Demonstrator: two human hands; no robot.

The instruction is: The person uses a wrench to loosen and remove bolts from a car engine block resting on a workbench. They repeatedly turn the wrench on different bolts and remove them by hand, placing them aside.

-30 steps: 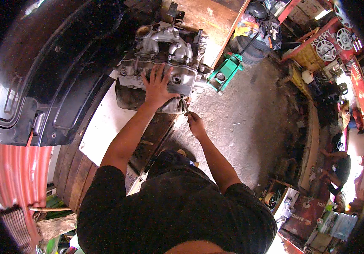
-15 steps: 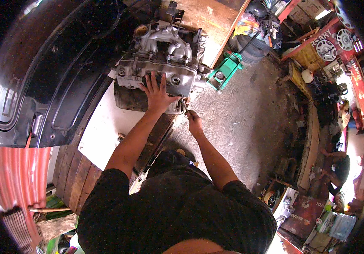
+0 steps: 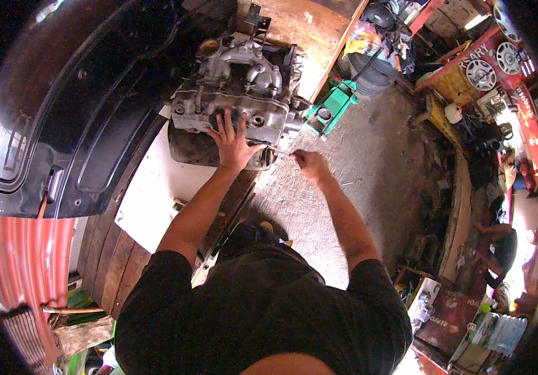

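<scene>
Over rough floor, our right hand grips 1 metal tool; our left hand spreads against the engine.

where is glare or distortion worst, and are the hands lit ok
Head view: white sheet and parts of floor blown pale; head view: edges bow toward the rim; head view: left hand and right hand well lit, far end of tool too small to tell.

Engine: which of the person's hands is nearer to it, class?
Left. The left hand is spread against the engine; the right hand is clear of it, off to the right, with a tool in its grip reaching back toward it.
</scene>
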